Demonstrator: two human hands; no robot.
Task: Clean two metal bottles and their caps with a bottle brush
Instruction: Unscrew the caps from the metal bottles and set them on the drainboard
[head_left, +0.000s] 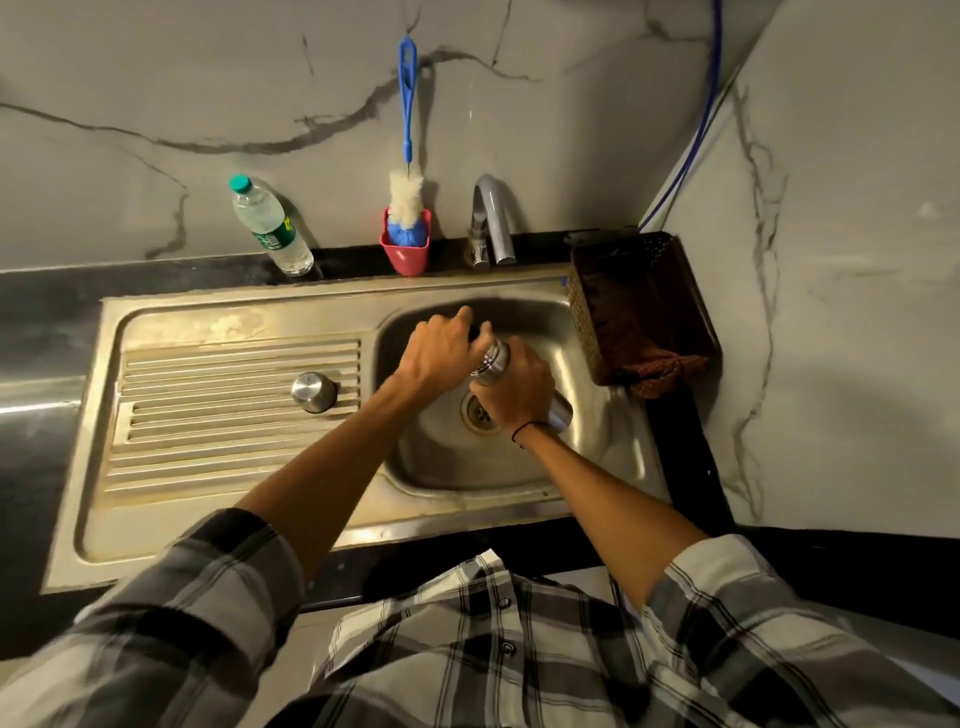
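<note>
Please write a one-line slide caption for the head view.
Over the sink basin, right hand grips a metal bottle while left hand works at its mouth.

I looked down on a steel sink unit (218, 525) set into a black countertop (36, 322), its ribbed drainboard (234, 395) on the left and the basin on the right. A chrome tap (491, 218) curved over the basin. White marble-look walls (156, 78) with grey veins met in a corner at the right, where a blue cable (701, 124) ran down. The light was dim and warm.
</note>
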